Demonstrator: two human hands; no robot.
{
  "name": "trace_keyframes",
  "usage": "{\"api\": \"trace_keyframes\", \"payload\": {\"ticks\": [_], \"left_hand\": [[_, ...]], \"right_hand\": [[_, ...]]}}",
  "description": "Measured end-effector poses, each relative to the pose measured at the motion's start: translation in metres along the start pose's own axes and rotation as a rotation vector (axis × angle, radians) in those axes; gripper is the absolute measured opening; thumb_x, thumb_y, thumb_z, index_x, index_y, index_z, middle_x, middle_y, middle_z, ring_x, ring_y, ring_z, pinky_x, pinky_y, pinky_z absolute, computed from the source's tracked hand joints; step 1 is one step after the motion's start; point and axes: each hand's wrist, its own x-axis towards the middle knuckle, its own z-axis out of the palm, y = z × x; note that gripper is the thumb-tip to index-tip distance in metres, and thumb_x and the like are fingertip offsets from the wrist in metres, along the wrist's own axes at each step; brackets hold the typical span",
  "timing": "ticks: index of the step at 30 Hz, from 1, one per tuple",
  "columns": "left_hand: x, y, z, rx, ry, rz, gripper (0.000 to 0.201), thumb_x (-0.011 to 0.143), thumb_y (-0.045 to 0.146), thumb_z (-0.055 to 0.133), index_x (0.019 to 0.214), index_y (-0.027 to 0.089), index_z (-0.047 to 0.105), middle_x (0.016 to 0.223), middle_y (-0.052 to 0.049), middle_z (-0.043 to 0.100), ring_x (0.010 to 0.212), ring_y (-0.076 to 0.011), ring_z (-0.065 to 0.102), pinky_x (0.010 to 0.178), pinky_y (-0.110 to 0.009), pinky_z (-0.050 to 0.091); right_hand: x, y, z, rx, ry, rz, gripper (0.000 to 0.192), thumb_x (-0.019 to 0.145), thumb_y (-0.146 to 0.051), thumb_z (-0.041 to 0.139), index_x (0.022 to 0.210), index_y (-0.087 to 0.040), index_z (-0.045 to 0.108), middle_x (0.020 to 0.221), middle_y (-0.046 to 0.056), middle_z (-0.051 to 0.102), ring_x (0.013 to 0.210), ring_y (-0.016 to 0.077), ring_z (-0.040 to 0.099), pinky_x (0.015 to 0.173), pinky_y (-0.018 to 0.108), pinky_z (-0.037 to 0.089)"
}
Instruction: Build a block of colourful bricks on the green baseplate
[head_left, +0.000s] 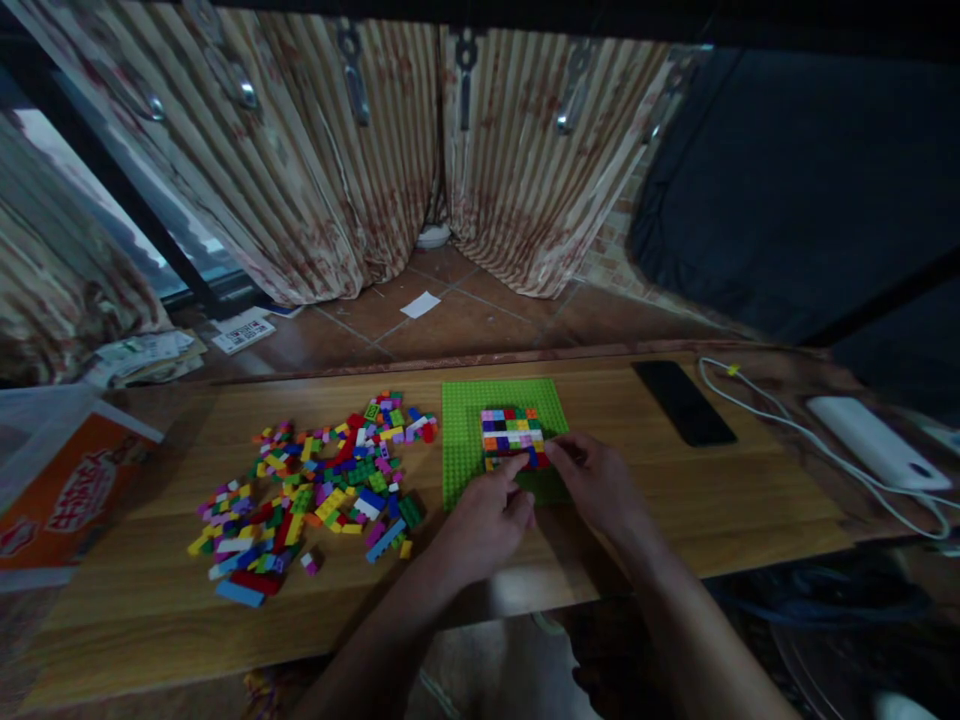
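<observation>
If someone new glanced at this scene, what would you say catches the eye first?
Most striking is the bright green baseplate at the middle of the wooden table, with a block of many-coloured bricks built on it. Both hands meet at that block's near edge, the left hand beside the right hand. Left of the plate lies a wide scatter of loose bricks.

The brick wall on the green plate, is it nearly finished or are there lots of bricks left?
Done: a colourful brick block several rows across already stands on the green baseplate. In hand: the left hand and right hand both touch its near edge; whether either has a grip on a loose brick is unclear. Left: a big pile of loose bricks lies on the table, and much of the baseplate is bare.
</observation>
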Motion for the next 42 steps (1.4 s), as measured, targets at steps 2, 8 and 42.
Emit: {"api": "trace_keyframes", "payload": {"ticks": [2,8,42], "left_hand": [[0.0,0.0,-0.001,0.006,-0.01,0.008,0.059,0.089,0.024,0.042,0.147,0.012,0.038,0.074,-0.004,0.067,0.068,-0.0171,0.061,0.071,-0.032,0.047],[-0.001,0.003,-0.001,-0.016,-0.028,0.025,0.058,0.087,0.02,0.042,0.145,0.016,0.04,0.072,-0.001,0.066,0.065,-0.0158,0.06,0.069,-0.03,0.047],[-0.018,-0.01,-0.096,-0.391,0.741,0.05,0.026,0.083,0.026,0.057,0.103,0.013,0.065,0.063,0.003,0.059,0.055,-0.0086,0.049,0.057,-0.021,0.038]], "right_hand": [[0.0,-0.001,0.002,0.007,-0.022,0.008,0.039,0.086,-0.052,0.052,0.089,-0.017,0.069,0.084,0.009,0.074,0.074,0.0209,0.067,0.066,0.031,0.046],[-0.001,-0.002,0.01,-0.07,0.006,0.016,0.04,0.084,-0.055,0.056,0.089,-0.017,0.069,0.083,0.009,0.074,0.071,0.0203,0.067,0.063,0.03,0.045],[-0.025,-0.035,0.033,0.2,0.208,-0.255,0.031,0.088,-0.048,0.057,0.086,-0.021,0.071,0.082,0.004,0.073,0.075,0.0198,0.067,0.07,0.029,0.05]]}}
